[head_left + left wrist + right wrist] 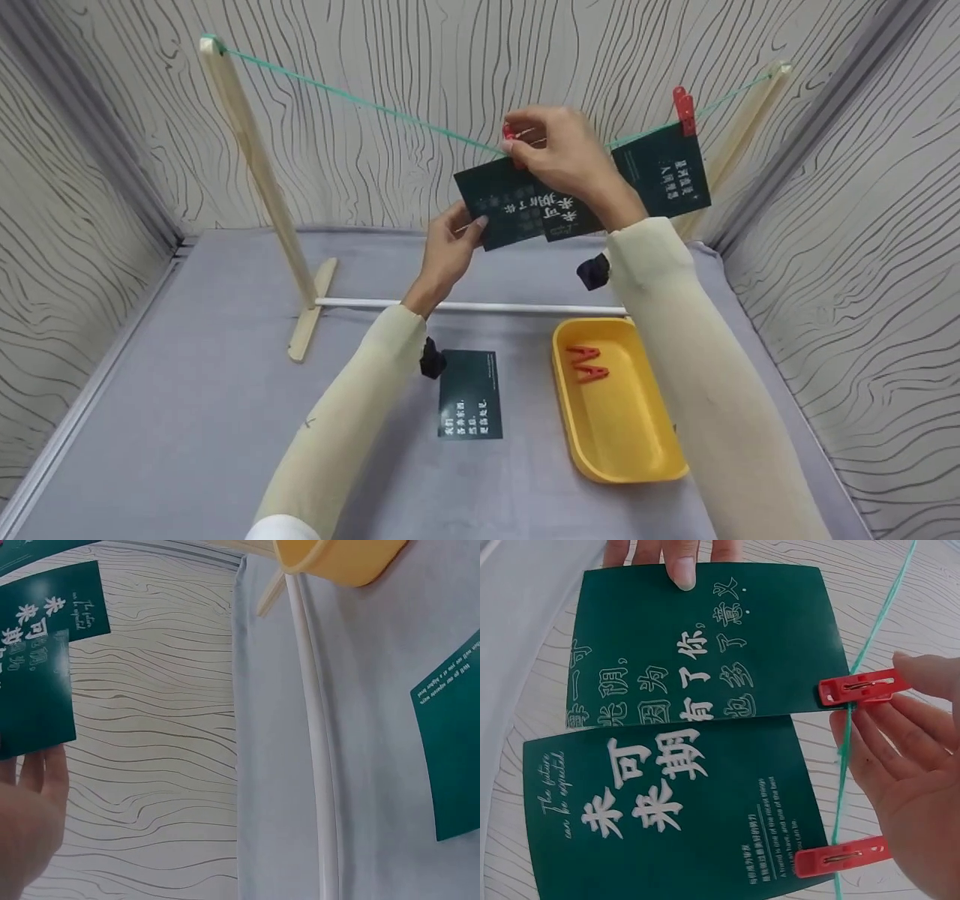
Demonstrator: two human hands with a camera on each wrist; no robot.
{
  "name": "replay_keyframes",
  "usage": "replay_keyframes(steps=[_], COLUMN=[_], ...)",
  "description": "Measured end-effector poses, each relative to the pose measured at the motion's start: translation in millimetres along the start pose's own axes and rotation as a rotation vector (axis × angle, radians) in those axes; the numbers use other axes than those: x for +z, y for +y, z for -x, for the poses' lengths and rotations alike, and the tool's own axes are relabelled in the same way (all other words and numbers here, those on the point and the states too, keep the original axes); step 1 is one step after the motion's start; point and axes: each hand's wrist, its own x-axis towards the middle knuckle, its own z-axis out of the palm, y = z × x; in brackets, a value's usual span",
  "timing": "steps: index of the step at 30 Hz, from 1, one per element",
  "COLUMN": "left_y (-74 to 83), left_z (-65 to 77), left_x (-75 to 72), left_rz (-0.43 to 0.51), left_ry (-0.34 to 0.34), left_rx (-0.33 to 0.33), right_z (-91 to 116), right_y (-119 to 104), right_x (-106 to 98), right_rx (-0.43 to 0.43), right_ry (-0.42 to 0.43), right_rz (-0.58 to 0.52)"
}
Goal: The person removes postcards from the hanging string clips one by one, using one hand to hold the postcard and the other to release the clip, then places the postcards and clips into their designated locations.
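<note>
My left hand (448, 251) pinches the lower left edge of a dark green card (705, 652) printed with white characters, thumb on its printed face. At the card's upper corner, my right hand (566, 154) pinches a red clothespin (859, 688), whose jaws lie over both the card and the green string (360, 101). Beside it and partly overlapped by it hangs a second green card (675, 802), clipped by another red clothespin (836, 856). Farther right, a third card (664, 172) hangs from the string under a red clothespin (684, 112).
The string runs between a left wooden post (259, 165) and a right wooden post (739, 142), with a white rod (525, 307) low between them. Another green card (470, 394) lies on the grey cloth. A yellow tray (566, 427) at right holds two red clothespins (589, 364).
</note>
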Motion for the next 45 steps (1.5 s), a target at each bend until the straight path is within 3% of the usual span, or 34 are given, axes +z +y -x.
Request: replay_keyframes(steps=[11, 17, 23, 29, 37, 45], left_y=[3.0, 6.0, 10.2, 11.4, 10.0, 11.7], left_z=[1.9, 2.3, 1.8, 6.1, 7.1, 7.9], left_x=[-2.7, -7.2, -6.5, -5.2, -5.6, -10.8], left_rz=[-0.039, -0.082, -0.087, -0.098, -0.106, -0.109], left_ry=[-0.001, 0.012, 0.001, 0.007, 0.025, 0.044], left_rx=[0.000, 0.001, 0.002, 0.027, 0.044, 0.017], right_z=[-1, -3, -2, -1, -3, -3], right_y=[0, -4, -3, -4, -7, -9], right_x=[-3, -5, -5, 1, 2, -3], right_rx=[0.044, 0.003, -0.099, -0.117, -0.111, -0.112], right_ry=[-0.040, -0.074, 0.027, 0.132, 0.139, 0.168], right_rz=[-0.034, -0.022, -0.039, -0.072, -0.083, -0.124])
